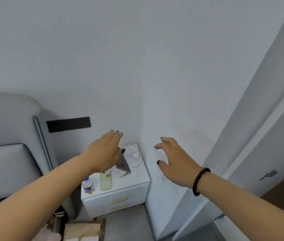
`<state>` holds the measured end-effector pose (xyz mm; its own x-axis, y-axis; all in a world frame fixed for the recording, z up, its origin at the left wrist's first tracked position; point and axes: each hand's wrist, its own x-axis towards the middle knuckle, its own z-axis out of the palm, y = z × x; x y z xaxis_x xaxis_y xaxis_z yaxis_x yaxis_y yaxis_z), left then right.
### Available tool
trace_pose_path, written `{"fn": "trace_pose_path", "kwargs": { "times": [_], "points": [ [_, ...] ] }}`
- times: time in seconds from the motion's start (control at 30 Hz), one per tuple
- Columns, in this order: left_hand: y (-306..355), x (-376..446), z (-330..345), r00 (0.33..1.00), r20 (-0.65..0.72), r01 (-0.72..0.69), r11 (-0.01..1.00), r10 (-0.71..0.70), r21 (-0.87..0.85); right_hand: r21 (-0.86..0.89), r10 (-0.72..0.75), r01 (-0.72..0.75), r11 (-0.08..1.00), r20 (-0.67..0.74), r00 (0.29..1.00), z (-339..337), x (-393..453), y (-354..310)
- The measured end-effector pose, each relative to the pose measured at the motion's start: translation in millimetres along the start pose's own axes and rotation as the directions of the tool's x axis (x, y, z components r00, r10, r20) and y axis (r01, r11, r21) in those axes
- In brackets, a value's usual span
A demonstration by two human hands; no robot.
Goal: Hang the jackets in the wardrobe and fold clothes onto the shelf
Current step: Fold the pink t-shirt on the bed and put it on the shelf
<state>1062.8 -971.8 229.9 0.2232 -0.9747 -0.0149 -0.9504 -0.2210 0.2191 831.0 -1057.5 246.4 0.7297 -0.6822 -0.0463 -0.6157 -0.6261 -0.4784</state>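
Both forearms are filling the lower frame, reaching forward and slightly up toward the wall corner. Left hand is stretching out palm-down, fingers straight and close together, thumb tucked under, gripping nothing. Right hand is hovering well apart from it, fingers spread and loosely curved, also holding nothing; beaded bracelet is sitting on that wrist.

No jacket, folded clothes, wardrobe or shelf is showing here, so the task's things are out of view. Some pale fabric and a striped edge are lying at the bottom left by the bed, but I can't tell what garments they are.

Below the hands, white nightstand is standing in the corner beside the padded headboard. On it: a small water bottle and a pale green bottle near the front edge, a phone propped tilted on a stand, probably so the screen is readable from the bed, and a coiled white charger cable pushed to the back by the wall. Paper bag is sitting on the floor in front.

Door with its handle is on the right.

My read: hands are in transit, empty and open, with no garment work underway
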Motion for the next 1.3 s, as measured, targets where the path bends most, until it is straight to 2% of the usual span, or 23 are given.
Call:
{"fn": "trace_pose_path", "kwargs": {
  "times": [0.1,0.23,0.5,0.7,0.83,0.93,1.07,1.17,1.3],
  "points": [
    [-72,-5,13,0.995,0.016,0.095,0.995,-0.094,-0.022,0.023,-0.05,0.049,0.999,0.053,0.997,47,53,-24],
    [-149,-19,27,0.973,0.119,0.205,0.978,-0.2,-0.033,0.07,-0.044,0.034,0.997,0.148,0.988,107,106,-64],
    [-237,-76,65,0.922,0.227,0.341,0.936,-0.314,-0.09,0.086,-0.122,0.102,0.991,0.288,0.95,200,142,-128],
    [-253,-152,70,0.882,0.241,0.441,0.889,-0.405,-0.122,0.043,-0.212,0.211,0.977,0.356,0.91,228,115,-158],
    [-248,-197,62,0.881,0.245,0.443,0.888,-0.405,-0.123,0.049,-0.24,0.239,0.97,0.366,0.899,233,80,-183],
    [-238,-218,60,0.883,0.275,0.419,0.903,-0.381,-0.094,0.085,-0.232,0.216,0.973,0.369,0.9,242,50,-196],
    [-227,-229,74,0.892,0.302,0.391,0.909,-0.335,-0.145,0.13,-0.196,0.157,0.979,0.383,0.903,258,16,-197],
    [-231,-233,105,0.882,0.343,0.393,0.907,-0.324,-0.152,0.141,-0.148,0.097,0.985,0.414,0.898,283,5,-184],
    [-249,-228,165,0.852,0.401,0.388,0.92,-0.338,-0.05,0.181,-0.131,0.064,0.981,0.392,0.911,331,7,-158]
  ]
}}
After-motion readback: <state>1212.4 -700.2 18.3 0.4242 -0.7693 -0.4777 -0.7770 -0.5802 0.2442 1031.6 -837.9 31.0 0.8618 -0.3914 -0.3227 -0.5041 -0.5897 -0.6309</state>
